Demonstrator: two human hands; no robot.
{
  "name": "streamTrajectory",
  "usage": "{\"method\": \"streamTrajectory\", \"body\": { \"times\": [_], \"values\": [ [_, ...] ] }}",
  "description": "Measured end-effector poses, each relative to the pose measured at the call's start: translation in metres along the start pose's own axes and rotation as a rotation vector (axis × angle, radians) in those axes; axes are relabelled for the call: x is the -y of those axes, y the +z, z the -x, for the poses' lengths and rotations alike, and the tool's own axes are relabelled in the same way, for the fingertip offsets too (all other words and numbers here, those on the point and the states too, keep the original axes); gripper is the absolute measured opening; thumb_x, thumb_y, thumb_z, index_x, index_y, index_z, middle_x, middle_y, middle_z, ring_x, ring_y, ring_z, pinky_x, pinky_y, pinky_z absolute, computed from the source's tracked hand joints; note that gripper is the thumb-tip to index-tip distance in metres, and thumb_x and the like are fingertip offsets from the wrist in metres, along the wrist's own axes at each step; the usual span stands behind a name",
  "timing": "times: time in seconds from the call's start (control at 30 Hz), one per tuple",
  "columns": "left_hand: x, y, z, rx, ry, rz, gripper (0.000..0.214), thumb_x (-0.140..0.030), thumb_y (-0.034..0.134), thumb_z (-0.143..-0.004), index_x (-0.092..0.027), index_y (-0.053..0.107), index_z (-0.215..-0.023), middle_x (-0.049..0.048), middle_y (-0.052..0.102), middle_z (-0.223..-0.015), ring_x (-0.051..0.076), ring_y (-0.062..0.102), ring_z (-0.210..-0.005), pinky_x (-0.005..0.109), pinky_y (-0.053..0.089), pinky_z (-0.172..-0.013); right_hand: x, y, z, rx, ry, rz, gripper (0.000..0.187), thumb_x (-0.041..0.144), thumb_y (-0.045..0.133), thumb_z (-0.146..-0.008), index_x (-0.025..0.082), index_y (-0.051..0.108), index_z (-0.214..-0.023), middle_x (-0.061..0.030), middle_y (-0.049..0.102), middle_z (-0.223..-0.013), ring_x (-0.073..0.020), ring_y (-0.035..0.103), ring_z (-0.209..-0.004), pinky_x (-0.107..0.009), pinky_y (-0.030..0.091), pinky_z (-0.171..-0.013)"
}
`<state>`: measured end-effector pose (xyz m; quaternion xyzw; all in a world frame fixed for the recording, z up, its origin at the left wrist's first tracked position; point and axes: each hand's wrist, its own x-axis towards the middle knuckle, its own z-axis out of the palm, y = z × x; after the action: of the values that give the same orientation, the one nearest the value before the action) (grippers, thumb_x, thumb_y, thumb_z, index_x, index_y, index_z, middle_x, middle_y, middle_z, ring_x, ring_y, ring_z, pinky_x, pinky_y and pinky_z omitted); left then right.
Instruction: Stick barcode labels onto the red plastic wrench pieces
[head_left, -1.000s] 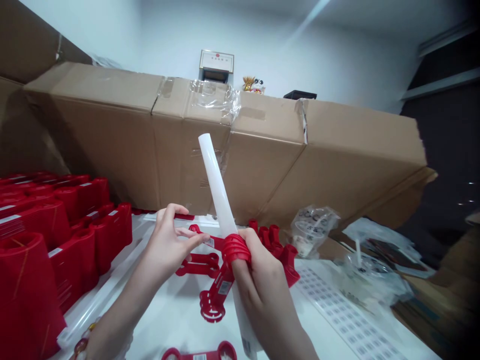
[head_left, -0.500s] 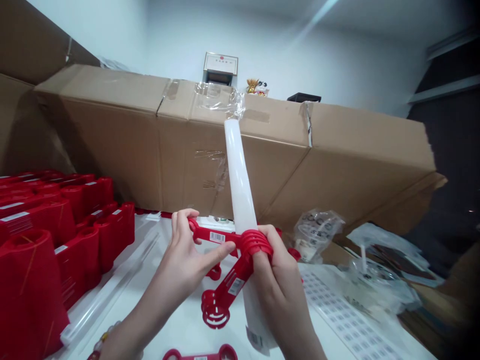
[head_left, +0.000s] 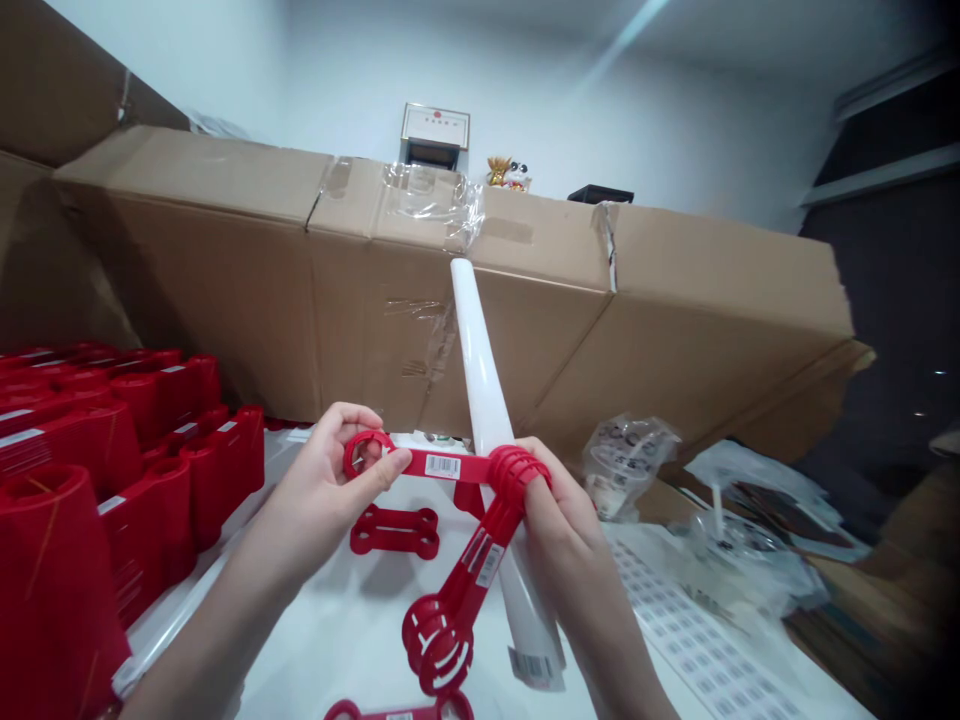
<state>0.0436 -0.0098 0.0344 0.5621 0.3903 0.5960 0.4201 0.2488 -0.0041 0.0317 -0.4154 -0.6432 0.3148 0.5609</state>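
My left hand (head_left: pixel 322 500) pinches the ring end of a red flat bar (head_left: pixel 465 467) with a barcode label. The bar's other ring is around a long white tube (head_left: pixel 480 370), in a stack with the rings of several more bars. Those bars (head_left: pixel 466 590) hang down together to the lower left, their free ring ends overlapping. My right hand (head_left: pixel 574 545) is closed around the tube and the stacked rings; part of its fingers is hidden. The tube is tilted, its far end up against cardboard, a barcode label at its lower end.
A red double-ringed piece (head_left: pixel 395 530) lies on the white table, another (head_left: pixel 405 712) at the near edge. Red bundles (head_left: pixel 157 500) stand at left beside clear plastic wrap. A label sheet (head_left: pixel 697 630) and plastic bags (head_left: pixel 630 465) lie at right. Cardboard (head_left: pixel 360 320) stands behind.
My left hand has shifted left along the bar to its ring end. The bar has swung nearly level. The hanging bars and the tube have dropped slightly, and their free ends have fanned apart.
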Motion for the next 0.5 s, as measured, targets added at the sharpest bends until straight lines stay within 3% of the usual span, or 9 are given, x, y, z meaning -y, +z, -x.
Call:
{"method": "streamTrajectory", "body": {
  "times": [0.1,0.23,0.37,0.5],
  "values": [
    [-0.008,-0.009,0.0,0.047,-0.087,0.193,0.025,-0.042,0.073,-0.092,-0.024,0.055,-0.096,-0.0047,0.061,-0.072,0.013,0.061,-0.069,0.023,0.051,-0.063,-0.001,-0.003,-0.004,0.034,-0.002,-0.007,0.027,0.034,0.047,-0.103,0.022,0.057,-0.081,0.001,0.058,-0.077,-0.0165,0.052,-0.073,-0.028,0.042,-0.067],
    [-0.013,-0.02,0.001,-0.017,-0.153,0.362,0.02,-0.039,0.076,-0.091,-0.021,0.066,-0.088,-0.0016,0.066,-0.071,0.012,0.064,-0.066,0.023,0.058,-0.066,-0.004,-0.007,-0.008,0.091,0.003,-0.018,0.026,0.036,0.048,-0.102,0.022,0.062,-0.085,-0.0003,0.061,-0.081,-0.0175,0.055,-0.075,-0.028,0.044,-0.067],
    [-0.012,-0.026,0.002,0.01,-0.207,0.395,0.02,-0.033,0.085,-0.082,-0.023,0.07,-0.092,-0.0004,0.071,-0.075,0.013,0.066,-0.064,0.022,0.059,-0.062,-0.005,-0.008,-0.009,0.154,0.054,-0.07,0.023,0.035,0.051,-0.1,0.022,0.06,-0.083,0.0012,0.057,-0.076,-0.0153,0.05,-0.067,-0.026,0.04,-0.059],
    [-0.016,-0.025,0.004,0.106,-0.23,0.373,0.023,-0.028,0.084,-0.083,-0.025,0.066,-0.097,-0.0011,0.072,-0.074,0.013,0.067,-0.063,0.02,0.056,-0.056,-0.003,-0.008,-0.009,0.14,0.037,-0.085,0.023,0.035,0.051,-0.101,0.021,0.06,-0.084,0.0016,0.057,-0.079,-0.014,0.05,-0.071,-0.026,0.04,-0.062]
  ]
}}
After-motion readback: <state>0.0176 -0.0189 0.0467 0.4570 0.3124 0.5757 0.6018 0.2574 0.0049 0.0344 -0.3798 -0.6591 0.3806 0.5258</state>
